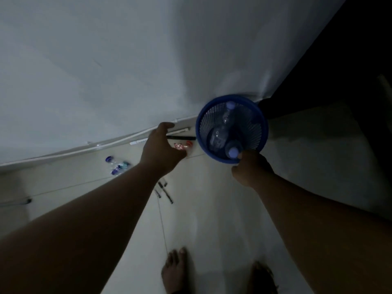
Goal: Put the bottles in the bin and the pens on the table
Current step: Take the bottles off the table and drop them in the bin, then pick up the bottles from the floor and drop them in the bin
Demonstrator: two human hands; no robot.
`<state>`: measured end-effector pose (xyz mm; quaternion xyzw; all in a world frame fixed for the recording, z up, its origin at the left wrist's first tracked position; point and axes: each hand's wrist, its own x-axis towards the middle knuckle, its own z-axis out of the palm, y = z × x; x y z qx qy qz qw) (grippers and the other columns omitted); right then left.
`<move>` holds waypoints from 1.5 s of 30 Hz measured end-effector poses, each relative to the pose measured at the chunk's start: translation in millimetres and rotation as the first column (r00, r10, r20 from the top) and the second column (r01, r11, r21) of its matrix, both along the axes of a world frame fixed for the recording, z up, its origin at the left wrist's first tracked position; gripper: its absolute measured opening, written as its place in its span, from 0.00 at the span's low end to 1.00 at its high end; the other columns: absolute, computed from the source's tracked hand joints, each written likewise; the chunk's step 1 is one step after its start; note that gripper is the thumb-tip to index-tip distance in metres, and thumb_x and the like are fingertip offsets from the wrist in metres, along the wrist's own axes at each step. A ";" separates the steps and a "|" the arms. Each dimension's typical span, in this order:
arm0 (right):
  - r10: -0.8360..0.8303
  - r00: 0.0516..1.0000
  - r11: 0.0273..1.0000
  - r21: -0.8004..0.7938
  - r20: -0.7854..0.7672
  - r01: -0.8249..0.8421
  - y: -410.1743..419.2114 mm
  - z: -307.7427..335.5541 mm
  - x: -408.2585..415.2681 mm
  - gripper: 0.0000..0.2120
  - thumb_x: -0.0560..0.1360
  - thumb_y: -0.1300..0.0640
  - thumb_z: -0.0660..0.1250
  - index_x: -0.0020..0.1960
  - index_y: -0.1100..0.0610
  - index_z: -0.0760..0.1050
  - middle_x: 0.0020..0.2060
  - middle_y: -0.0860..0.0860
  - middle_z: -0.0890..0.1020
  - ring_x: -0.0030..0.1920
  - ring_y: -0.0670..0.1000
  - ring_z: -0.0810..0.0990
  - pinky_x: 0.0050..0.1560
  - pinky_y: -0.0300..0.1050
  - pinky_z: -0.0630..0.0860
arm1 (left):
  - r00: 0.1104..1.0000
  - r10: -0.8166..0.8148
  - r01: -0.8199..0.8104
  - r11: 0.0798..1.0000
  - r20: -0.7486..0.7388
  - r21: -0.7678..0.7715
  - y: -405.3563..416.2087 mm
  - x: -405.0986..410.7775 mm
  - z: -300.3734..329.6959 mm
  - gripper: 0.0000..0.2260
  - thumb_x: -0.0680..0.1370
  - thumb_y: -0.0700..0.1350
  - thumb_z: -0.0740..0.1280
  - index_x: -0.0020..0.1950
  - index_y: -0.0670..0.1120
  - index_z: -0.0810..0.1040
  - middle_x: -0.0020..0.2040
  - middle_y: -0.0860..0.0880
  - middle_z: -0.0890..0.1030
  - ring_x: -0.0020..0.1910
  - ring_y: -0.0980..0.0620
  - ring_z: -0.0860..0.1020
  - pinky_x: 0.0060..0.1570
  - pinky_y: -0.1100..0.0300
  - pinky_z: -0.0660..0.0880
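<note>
A: Entry, left to right. On the floor at far left, a dark-tipped pen. Next, a clear bottle with a blue cap, lying on its side near the wall.

B: Left hand?

A: Reaching down over a red-label bottle, fingers partly curled, not yet closed; I can't tell if it touches. Beyond it, by the baseboard, a white pen and a black pen. Nearer the feet, a pen cluster.

B: Bin?

A: Blue mesh bin at right, two binned bottles inside. Right hand is closed on its near rim, steadying it.

B: Handling judgement?

A: Bottles look empty: light, thin-walled, will dent and may roll. Smooth plastic, somewhat slippery. Best wrapped around mid-body. Pens are stiff, slim, low to the floor; pinch with fingertips at mid-barrel.

B: Progress?

A: Two bottles in, at least two left. No pens lifted; the table is not in view.
</note>
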<state>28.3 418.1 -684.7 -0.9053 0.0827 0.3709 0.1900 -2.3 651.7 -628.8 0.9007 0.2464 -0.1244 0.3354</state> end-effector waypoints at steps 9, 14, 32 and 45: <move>0.205 0.979 0.979 -0.025 0.012 -0.204 39.3 45.5 -8.3 0.28 0.77 0.53 0.66 0.75 0.57 0.67 0.74 0.57 0.68 0.67 0.63 0.73 0.65 0.55 0.75 | 0.974 0.225 -0.223 0.974 -0.035 0.044 79.2 -69.4 50.5 0.33 0.70 0.48 0.79 0.72 0.51 0.71 0.70 0.45 0.76 0.66 0.45 0.76 0.60 0.56 0.71; 0.227 0.973 0.974 0.017 0.049 -0.228 74.9 52.8 -8.2 0.24 0.76 0.52 0.67 0.70 0.60 0.71 0.67 0.59 0.75 0.63 0.63 0.76 0.63 0.53 0.76 | 0.958 0.272 -0.272 0.962 -0.091 0.017 109.4 -96.5 38.4 0.32 0.72 0.47 0.79 0.74 0.47 0.71 0.69 0.42 0.77 0.63 0.43 0.78 0.55 0.58 0.69; 0.270 0.957 0.947 0.151 0.104 -0.284 216.1 -38.2 -56.5 0.21 0.76 0.53 0.68 0.68 0.50 0.73 0.63 0.53 0.78 0.55 0.53 0.77 0.51 0.40 0.70 | 0.943 0.073 -0.023 0.987 -0.324 0.157 232.3 -165.3 -62.6 0.29 0.75 0.47 0.74 0.75 0.56 0.72 0.69 0.45 0.76 0.67 0.44 0.75 0.62 0.53 0.71; 0.307 0.878 0.942 0.015 0.368 -0.336 202.8 -166.8 -23.4 0.28 0.74 0.56 0.68 0.72 0.50 0.66 0.74 0.53 0.61 0.71 0.59 0.62 0.65 0.51 0.71 | 0.943 0.161 -0.180 0.983 -0.292 -0.040 178.5 -124.5 -243.8 0.45 0.70 0.58 0.76 0.82 0.55 0.58 0.71 0.39 0.71 0.63 0.39 0.78 0.63 0.50 0.77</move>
